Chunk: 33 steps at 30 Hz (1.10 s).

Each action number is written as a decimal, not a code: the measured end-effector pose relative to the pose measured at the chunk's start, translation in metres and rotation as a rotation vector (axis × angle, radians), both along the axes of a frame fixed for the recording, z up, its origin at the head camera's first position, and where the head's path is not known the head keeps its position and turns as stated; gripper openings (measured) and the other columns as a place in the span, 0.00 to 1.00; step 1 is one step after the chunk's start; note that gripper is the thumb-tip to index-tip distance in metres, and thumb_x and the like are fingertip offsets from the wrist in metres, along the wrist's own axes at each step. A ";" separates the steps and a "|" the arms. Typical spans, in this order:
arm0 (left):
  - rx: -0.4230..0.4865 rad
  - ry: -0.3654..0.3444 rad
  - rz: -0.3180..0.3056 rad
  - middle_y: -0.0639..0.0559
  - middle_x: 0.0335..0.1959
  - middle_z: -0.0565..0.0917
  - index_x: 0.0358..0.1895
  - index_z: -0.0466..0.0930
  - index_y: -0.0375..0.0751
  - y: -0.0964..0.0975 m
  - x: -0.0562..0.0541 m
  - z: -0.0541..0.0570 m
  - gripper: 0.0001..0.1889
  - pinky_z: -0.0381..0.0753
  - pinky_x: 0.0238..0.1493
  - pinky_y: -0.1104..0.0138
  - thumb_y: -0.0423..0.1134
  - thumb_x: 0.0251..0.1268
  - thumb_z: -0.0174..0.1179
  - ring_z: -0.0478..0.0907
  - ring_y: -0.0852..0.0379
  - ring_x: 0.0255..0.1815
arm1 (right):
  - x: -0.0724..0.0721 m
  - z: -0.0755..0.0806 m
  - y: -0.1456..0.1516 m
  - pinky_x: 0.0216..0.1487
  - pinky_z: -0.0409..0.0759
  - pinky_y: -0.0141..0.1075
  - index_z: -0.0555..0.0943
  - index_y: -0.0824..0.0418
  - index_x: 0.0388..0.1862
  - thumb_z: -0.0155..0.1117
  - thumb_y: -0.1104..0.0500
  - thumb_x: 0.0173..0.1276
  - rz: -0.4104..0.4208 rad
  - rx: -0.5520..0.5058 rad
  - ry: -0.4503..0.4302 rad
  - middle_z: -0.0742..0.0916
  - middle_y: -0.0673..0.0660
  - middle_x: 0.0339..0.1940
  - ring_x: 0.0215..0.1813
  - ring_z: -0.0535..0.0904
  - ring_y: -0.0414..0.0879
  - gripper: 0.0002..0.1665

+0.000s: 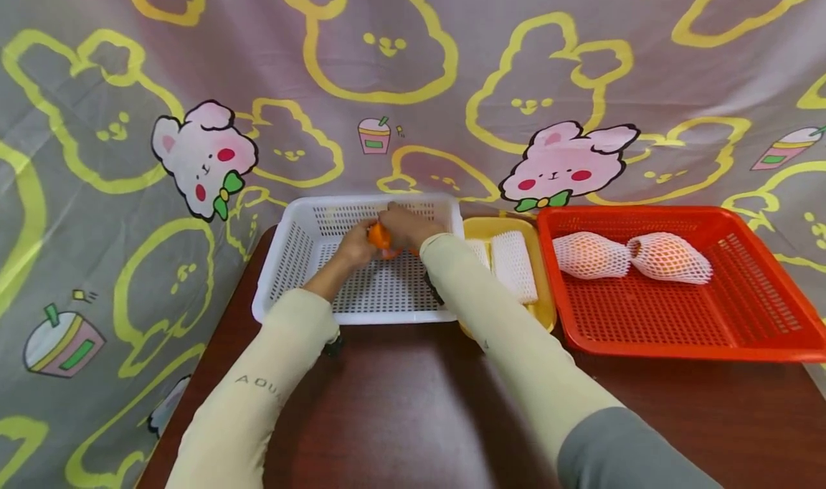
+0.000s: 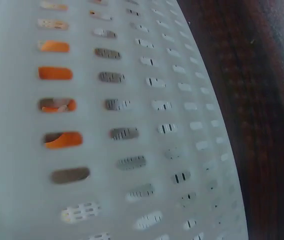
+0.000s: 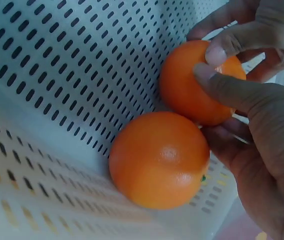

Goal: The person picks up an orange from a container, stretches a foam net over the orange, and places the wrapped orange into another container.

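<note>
One orange [image 3: 182, 95] was inside the white basket [image 1: 387, 317], in the half near its far edge, with both hands on it. The left hand [image 1: 356, 247] was bent partly closed, with its thumb and fingers around the orange. The right hand [image 1: 408, 229] was curled too, with its thumb on top and its other fingers around the side. Another orange [image 3: 159, 160] sat on the basket floor just beside the first, near a corner. You could not tell if the two were touching.

The white basket was at the far left corner of the table [image 1: 387, 410]. Next to its right side, along the far edge of the table, was a yellow tray [image 1: 544, 274] with white foam nets [image 1: 514, 265] in it. A red basket [image 1: 645, 320] was by the far right corner. Two round fruits in nets, a left one [image 1: 590, 254] and a right one [image 1: 671, 257], lay near its far edge.
</note>
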<state>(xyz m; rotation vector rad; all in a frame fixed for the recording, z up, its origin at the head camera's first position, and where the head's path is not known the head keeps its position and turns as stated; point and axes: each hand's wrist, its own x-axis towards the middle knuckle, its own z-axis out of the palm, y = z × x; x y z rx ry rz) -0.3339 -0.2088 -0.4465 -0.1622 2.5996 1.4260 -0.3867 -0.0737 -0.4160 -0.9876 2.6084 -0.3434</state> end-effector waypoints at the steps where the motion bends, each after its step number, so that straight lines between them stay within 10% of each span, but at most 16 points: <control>1: -0.019 0.005 0.001 0.30 0.74 0.69 0.78 0.56 0.31 0.001 0.000 0.002 0.41 0.69 0.77 0.53 0.19 0.60 0.60 0.69 0.37 0.74 | -0.001 0.001 0.002 0.66 0.77 0.43 0.77 0.63 0.63 0.70 0.63 0.67 0.002 -0.014 -0.002 0.78 0.61 0.61 0.58 0.75 0.52 0.26; 17: 0.025 0.155 -0.075 0.34 0.73 0.70 0.79 0.58 0.38 0.015 0.021 0.057 0.39 0.79 0.68 0.50 0.32 0.68 0.66 0.73 0.37 0.67 | -0.001 0.033 0.078 0.73 0.76 0.44 0.70 0.64 0.75 0.80 0.53 0.61 0.026 -0.540 -0.072 0.75 0.60 0.73 0.72 0.74 0.53 0.47; 33: 0.279 0.206 -0.260 0.38 0.67 0.74 0.77 0.66 0.42 0.084 0.085 0.075 0.39 0.85 0.60 0.57 0.31 0.62 0.71 0.79 0.38 0.63 | 0.087 0.048 0.188 0.66 0.81 0.52 0.74 0.63 0.70 0.82 0.61 0.55 -0.043 -0.805 -0.138 0.77 0.59 0.69 0.69 0.76 0.57 0.44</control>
